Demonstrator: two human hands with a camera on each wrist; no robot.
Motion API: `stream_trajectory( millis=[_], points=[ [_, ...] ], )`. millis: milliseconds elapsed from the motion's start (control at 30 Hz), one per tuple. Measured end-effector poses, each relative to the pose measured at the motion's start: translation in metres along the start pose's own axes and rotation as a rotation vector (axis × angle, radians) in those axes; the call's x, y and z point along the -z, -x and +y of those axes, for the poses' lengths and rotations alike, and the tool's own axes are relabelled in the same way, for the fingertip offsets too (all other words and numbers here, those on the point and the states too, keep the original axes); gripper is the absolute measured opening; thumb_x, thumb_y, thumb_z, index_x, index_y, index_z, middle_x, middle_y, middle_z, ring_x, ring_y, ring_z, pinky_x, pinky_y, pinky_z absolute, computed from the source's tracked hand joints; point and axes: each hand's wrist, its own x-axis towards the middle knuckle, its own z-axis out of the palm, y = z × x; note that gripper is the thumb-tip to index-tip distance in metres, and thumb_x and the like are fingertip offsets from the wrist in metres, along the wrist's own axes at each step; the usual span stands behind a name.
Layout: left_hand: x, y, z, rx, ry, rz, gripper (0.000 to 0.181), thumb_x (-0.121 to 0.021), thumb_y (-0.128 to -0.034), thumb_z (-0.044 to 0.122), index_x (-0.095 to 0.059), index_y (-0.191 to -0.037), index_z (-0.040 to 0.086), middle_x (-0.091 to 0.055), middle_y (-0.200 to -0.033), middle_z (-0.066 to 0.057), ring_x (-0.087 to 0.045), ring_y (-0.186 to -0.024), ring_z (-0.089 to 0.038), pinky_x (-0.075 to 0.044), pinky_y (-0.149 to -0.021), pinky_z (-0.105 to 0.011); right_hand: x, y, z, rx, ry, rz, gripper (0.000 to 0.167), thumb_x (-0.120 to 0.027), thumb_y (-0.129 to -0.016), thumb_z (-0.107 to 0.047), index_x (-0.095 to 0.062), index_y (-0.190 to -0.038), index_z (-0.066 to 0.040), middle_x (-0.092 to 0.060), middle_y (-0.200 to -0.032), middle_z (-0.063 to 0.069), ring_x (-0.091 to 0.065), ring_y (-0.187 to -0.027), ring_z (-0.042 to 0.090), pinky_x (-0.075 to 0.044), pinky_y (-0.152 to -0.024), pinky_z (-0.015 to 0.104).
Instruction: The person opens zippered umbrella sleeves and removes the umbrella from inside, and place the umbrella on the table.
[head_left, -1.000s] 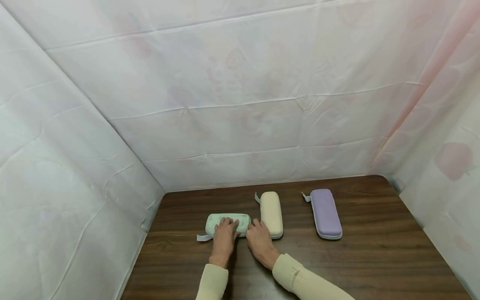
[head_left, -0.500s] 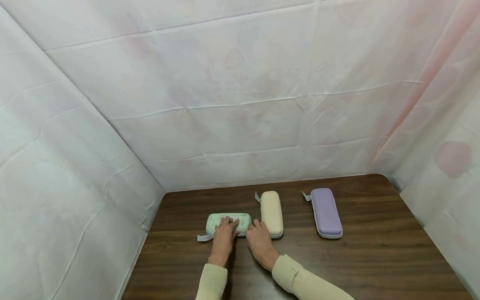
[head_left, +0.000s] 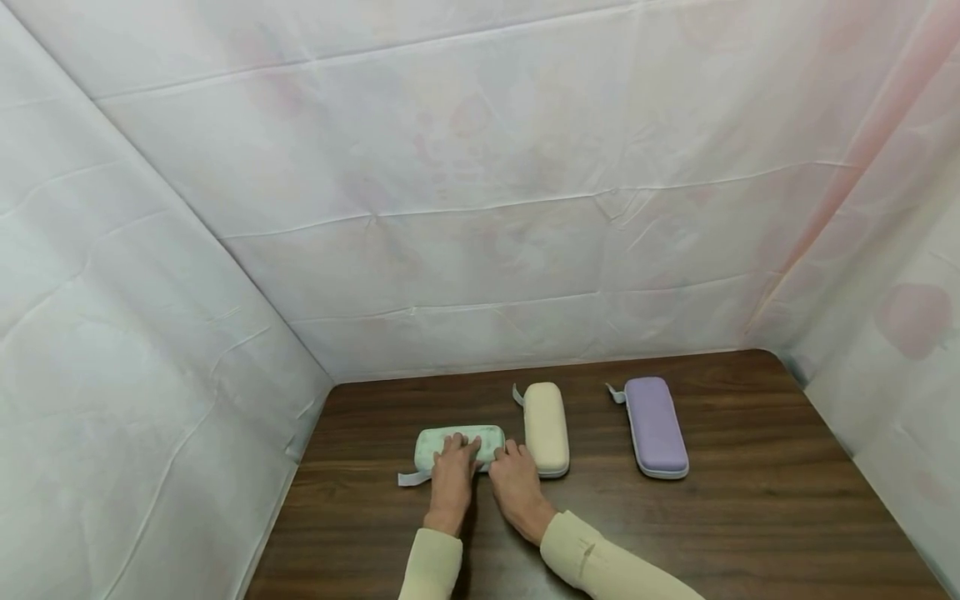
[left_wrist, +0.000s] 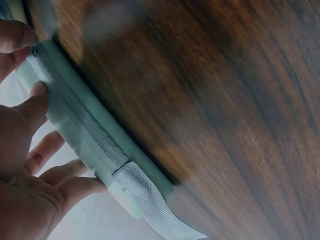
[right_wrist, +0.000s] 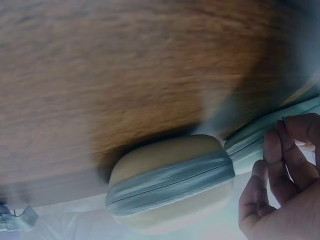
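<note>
A mint-green zip case (head_left: 429,447) lies crosswise on the table, its grey wrist strap (left_wrist: 150,200) at the left end. My left hand (head_left: 453,475) rests on its top with fingers spread, the thumb (left_wrist: 36,102) against the front side by the zipper. At the case's right front corner my right hand (head_left: 517,483) pinches the small zipper pull (left_wrist: 34,50) between thumb and fingers. The zipper line along the front looks shut. Beside the right hand, a cream zip case (head_left: 546,425) lies lengthwise, its rounded end (right_wrist: 165,150) close to the green one.
A purple zip case (head_left: 656,425) with a grey strap lies farther right on the dark wooden table (head_left: 765,500). Pale printed cloth (head_left: 450,250) hangs behind and at both sides of the table.
Both hands stay at the green case in nearly the same pose. The small shift across the whole view comes from the head camera.
</note>
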Motion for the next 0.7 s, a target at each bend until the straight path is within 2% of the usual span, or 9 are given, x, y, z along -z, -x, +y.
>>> stream_trajectory(
  millis=[233,433,600,700],
  points=[
    [-0.001,0.0,-0.001,0.016,0.02,0.002,0.039,-0.083,-0.0875,0.012,-0.079,-0.126,0.009,-0.068,-0.119,-0.017,-0.06,-0.128,-0.05,-0.054,-0.088,-0.07,0.002,-0.001,-0.007,-0.005,-0.009,0.014,0.017,-0.086,-0.085,-0.015,-0.077,-0.071,-0.019,-0.067,-0.086,-0.004,-0.053,-0.086,0.019,-0.047,-0.079,0.033],
    [-0.002,0.0,-0.003,0.013,0.032,0.0,0.039,-0.083,-0.0891,0.014,-0.078,-0.127,0.008,-0.068,-0.12,-0.017,-0.06,-0.128,-0.047,-0.055,-0.088,-0.07,0.003,-0.001,-0.011,-0.016,0.002,-0.014,0.015,-0.085,-0.086,-0.016,-0.078,-0.073,-0.02,-0.067,-0.087,-0.003,-0.051,-0.086,0.019,-0.046,-0.078,0.034],
    [-0.005,0.001,-0.007,-0.021,0.009,0.042,0.039,-0.085,-0.0878,0.014,-0.076,-0.124,0.006,-0.065,-0.117,-0.015,-0.065,-0.113,-0.039,-0.06,-0.074,-0.058,0.002,-0.001,-0.011,-0.025,0.019,-0.025,0.015,-0.084,-0.087,-0.016,-0.078,-0.074,-0.02,-0.067,-0.088,-0.003,-0.052,-0.088,0.02,-0.047,-0.081,0.034],
    [-0.004,0.004,-0.01,-0.042,-0.005,0.061,0.036,-0.087,-0.0865,0.014,-0.072,-0.117,0.002,-0.062,-0.116,-0.016,-0.067,-0.1,-0.038,-0.06,-0.065,-0.051,0.001,0.0,-0.011,-0.027,0.029,-0.017,0.016,-0.084,-0.087,-0.016,-0.077,-0.072,-0.02,-0.066,-0.087,-0.003,-0.053,-0.089,0.02,-0.046,-0.081,0.034]
  ],
)
